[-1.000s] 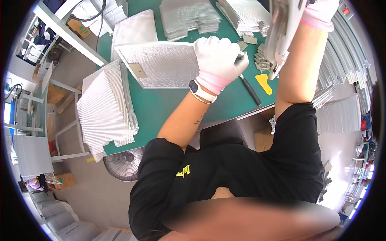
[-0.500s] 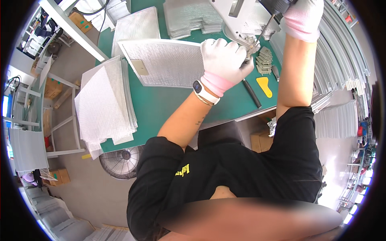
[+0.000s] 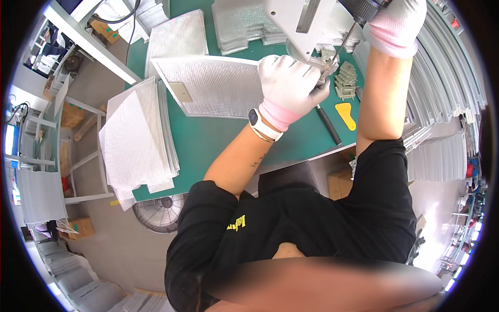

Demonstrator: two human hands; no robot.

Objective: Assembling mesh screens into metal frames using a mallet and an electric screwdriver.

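Note:
My left hand, in a white glove with a pink cuff, is closed on the right end of a framed metal mesh panel. That panel is tilted on the green table, with a small beige plate near its left edge. My raised right hand, gloved the same way, is wrapped around a black power screwdriver. Its thin shaft slants down to a small metal piece beside my left fingers; the exact contact is hidden. Right of there lies a pile of small metal brackets.
A white slotted machine arm juts in above my left hand. Mesh sheets are stacked at the table's left, more at the back. A yellow scraper and a black-handled tool lie nearby. Metal frames stand right.
The view has shifted slightly. My left hand and the panel sit a little farther left against the table, and the white machine arm appears slightly lower. Both grips stay the same.

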